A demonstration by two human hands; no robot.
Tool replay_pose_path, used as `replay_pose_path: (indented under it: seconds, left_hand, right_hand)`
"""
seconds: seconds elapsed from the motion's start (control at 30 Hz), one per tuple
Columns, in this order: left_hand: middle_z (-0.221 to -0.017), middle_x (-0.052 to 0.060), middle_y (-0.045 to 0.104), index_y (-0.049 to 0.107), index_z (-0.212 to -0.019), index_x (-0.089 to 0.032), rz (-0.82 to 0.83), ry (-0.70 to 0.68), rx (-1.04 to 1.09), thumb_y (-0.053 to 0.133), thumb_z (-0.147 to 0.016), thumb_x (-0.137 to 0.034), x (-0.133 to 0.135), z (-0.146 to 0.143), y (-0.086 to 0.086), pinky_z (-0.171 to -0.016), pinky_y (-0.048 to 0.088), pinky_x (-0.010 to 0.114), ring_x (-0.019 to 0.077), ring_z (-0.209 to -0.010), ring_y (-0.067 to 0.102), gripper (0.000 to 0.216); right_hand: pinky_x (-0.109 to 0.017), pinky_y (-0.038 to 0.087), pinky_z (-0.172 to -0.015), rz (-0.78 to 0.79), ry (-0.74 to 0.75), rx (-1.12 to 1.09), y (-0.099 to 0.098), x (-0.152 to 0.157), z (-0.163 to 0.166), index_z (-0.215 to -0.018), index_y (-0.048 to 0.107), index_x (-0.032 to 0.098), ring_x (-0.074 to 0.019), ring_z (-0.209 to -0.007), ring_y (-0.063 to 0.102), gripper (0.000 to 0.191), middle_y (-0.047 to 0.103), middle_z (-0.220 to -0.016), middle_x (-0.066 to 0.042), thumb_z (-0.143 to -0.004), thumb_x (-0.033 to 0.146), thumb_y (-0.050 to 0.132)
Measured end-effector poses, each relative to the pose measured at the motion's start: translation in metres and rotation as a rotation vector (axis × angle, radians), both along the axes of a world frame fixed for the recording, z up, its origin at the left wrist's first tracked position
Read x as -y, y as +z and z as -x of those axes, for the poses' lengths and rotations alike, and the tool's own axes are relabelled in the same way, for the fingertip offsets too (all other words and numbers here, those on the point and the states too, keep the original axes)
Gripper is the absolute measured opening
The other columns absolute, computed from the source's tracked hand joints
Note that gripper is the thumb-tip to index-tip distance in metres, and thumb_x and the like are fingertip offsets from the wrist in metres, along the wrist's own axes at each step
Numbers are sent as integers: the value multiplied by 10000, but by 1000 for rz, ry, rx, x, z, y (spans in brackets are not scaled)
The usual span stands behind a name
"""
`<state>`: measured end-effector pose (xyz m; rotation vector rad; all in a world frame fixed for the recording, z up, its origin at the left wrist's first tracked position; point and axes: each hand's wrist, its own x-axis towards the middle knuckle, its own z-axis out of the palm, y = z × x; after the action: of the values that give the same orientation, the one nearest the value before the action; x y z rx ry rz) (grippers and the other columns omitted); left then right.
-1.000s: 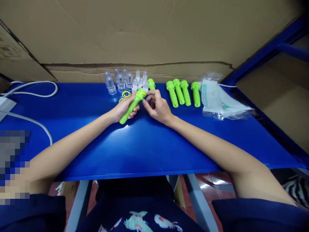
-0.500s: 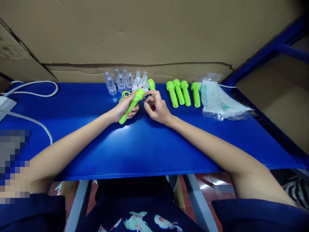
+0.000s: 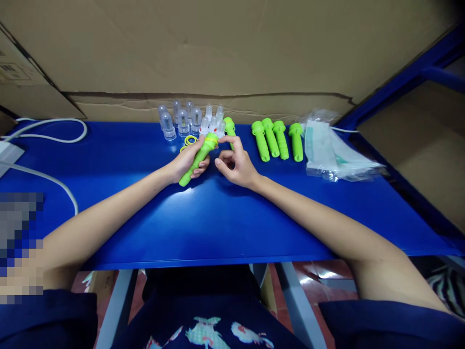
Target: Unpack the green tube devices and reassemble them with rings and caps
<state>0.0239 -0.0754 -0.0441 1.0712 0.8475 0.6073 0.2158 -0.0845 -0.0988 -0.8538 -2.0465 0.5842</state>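
My left hand (image 3: 185, 162) is wrapped round a lime-green flashlight-shaped handle (image 3: 195, 167), tilted with its wide head up and to the right. A yellow ring sits around that head. My right hand (image 3: 238, 164) is just right of the head, index finger stretched to its edge and thumb apart; whether the fingertip touches cannot be made out. Its other fingers are curled with nothing visible in them. Behind my left hand lie yellow rings (image 3: 190, 140), partly covered. Another green handle (image 3: 229, 127) lies behind my right hand, its lower part hidden.
Several clear threaded plastic caps (image 3: 183, 123) stand at the back of the blue table (image 3: 218, 228), beside smaller clear-topped white pieces (image 3: 213, 121). More green handles (image 3: 279, 139) lie to the right, near plastic bags (image 3: 327, 150). A white cable (image 3: 54, 179) runs along the left.
My right hand's thumb has shifted slightly left, and its index finger stays by the handle's head. My left hand keeps its hold. The view has shifted a little.
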Motion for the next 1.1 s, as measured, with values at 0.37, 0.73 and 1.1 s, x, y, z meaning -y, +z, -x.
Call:
replay_pose_path:
  seconds: [0.37, 0.73, 1.1]
  left_hand:
    - [-430, -39, 328, 377, -587, -220, -4, -38, -68, 294, -931, -898, -4, 2, -5, -296, 253, 177, 65, -315, 307, 765]
    - [-436, -47, 337, 397, -605, -216, -8, -15, -22, 314, -953, -868, -4, 2, -7, -287, 238, 178, 63, -301, 290, 743]
    - [-454, -60, 387, 572, -820, -169, 34, 49, -2, 331, -989, -816, 0, 0, -2, -287, 226, 174, 76, -285, 316, 711]
  right_hand:
    - [-261, 364, -485, 8, 76, -35, -2, -1, 2, -1325, 277, 207, -101, -479, 483, 429, 517, -659, 108, -1044, 416, 524]
    - [-249, 289, -500, -4, 124, -39, -4, -1, 3, -1339, 273, 184, -83, -478, 435, 432, 506, -661, 114, -1016, 322, 526]
    - [-260, 332, -564, 14, 172, 99, 4, 8, 5, -1273, 355, 165, -101, -516, 472, 362, 511, -650, 102, -978, 295, 521]
